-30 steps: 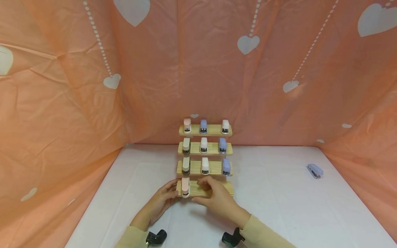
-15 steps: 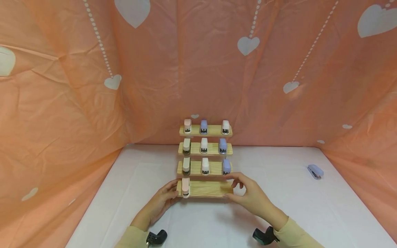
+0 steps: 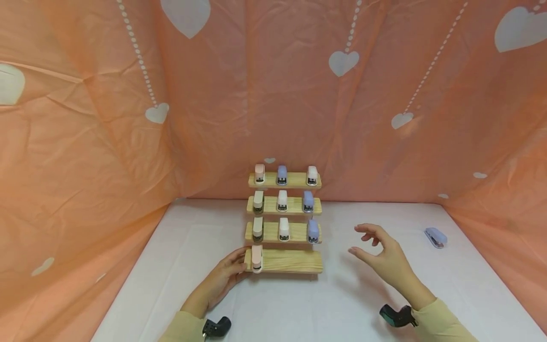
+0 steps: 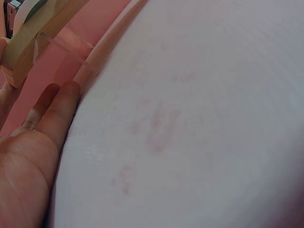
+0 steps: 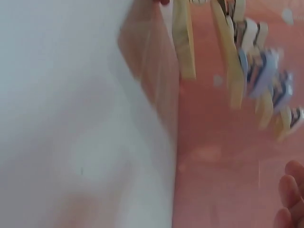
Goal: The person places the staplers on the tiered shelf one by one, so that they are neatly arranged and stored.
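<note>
My left hand (image 3: 220, 280) holds the left end of the lowest board of a tiered wooden display rack (image 3: 295, 261), thumb at the front and index finger behind. Beside those fingers, a pink mini stapler (image 3: 256, 259) stands on that board. In the left wrist view the board's end (image 4: 23, 50) shows at the top left. My right hand (image 3: 386, 256) is in the air right of the rack, thumb and fingers apart with nothing between them. Farther right, a lavender mini stapler (image 3: 436, 237) lies on the table.
Each upper tier carries three mini staplers, among them a white stapler (image 3: 284, 229), a lavender stapler (image 3: 313, 231) and a pale green stapler (image 3: 258, 229). A white cloth covers the table (image 3: 171, 266). Orange curtain (image 3: 222, 104) with hearts hangs behind and at both sides.
My right hand has moved from the middle of the lowest board, past its right end, and out to the right. My left hand stays at the board's left end.
</note>
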`<state>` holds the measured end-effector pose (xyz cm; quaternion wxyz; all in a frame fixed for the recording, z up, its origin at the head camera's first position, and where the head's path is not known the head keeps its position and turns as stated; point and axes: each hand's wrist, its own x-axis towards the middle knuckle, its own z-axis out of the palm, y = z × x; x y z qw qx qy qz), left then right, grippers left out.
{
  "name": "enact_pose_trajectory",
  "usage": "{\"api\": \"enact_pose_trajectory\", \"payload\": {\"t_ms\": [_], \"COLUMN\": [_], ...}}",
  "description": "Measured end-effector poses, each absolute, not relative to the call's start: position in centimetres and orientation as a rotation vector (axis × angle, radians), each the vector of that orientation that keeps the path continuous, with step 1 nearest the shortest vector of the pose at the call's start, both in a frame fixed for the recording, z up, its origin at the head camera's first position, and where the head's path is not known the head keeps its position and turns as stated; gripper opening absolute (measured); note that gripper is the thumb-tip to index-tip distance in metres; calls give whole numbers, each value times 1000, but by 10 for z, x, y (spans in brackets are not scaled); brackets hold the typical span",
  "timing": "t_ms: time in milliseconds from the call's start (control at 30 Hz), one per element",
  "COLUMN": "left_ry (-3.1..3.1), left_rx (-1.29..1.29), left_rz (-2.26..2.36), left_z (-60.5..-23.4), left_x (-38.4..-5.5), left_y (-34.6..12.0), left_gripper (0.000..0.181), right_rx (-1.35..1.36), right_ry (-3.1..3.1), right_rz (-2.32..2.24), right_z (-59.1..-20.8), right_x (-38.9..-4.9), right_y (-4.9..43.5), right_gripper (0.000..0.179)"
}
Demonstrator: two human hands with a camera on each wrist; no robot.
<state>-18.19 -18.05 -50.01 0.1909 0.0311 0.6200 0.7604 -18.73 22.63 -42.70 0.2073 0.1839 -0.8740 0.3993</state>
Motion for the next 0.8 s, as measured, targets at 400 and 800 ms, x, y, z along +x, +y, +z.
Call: {"api": "enact_pose_trajectory", "payload": {"t_ms": [400, 800], "left_ry": [1744, 1739], "left_rx": [79, 89], "left_rz": [2141, 2151], "left_z": [-501, -502], "left_x": [-182, -181], "left_y": [-180, -180], "left_gripper": [63, 63], "right_rx": [138, -300], "right_ry": [-2471, -2561], "right_rz": [1085, 1093], "right_z": [-443, -459], "right_x": [-208, -227], "right_y": [285, 342], "right_gripper": [62, 91]}}
